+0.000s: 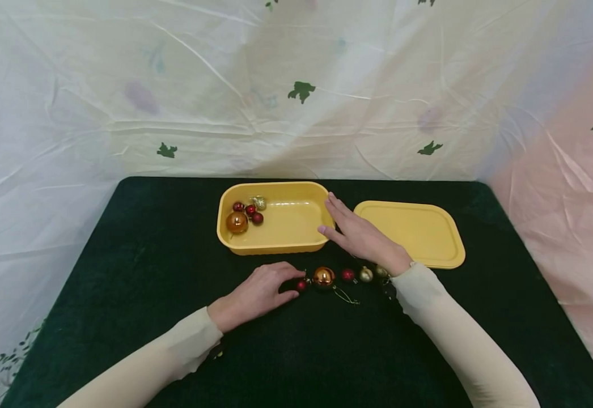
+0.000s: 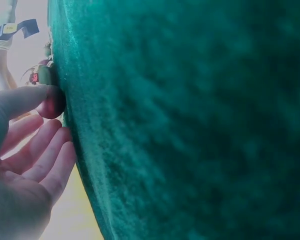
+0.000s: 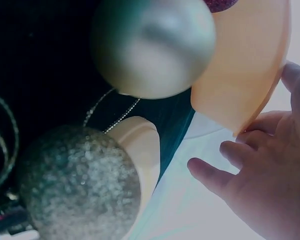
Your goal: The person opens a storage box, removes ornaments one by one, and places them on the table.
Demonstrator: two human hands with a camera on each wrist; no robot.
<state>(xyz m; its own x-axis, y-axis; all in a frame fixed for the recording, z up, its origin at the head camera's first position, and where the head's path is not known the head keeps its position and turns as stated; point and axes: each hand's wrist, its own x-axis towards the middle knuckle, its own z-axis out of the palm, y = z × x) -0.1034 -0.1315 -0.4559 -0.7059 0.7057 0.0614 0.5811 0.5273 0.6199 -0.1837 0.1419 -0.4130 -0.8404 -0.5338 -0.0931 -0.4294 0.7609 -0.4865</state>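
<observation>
In the head view, the left hand (image 1: 259,290) had thumb and finger either side of a red bauble (image 1: 301,285) on the worktop (image 1: 143,255) — gripped or not, I couldn't tell. The right hand (image 1: 365,235), fingers straight, touched the yellow box (image 1: 276,249). Left wrist: thumb against the bauble. Right wrist: fingertips at the box, a glittery bauble (image 3: 80,185) nearby.

A small, makeshift enclosure, resembling a curtained booth, is shown; whether it is set up in a home or a studio cannot be told. The counter (image 1: 286,357) is covered in dark green cloth, and wrinkled pale fabric (image 1: 215,85) with leaf-like prints is hung behind and beside it.
</observation>
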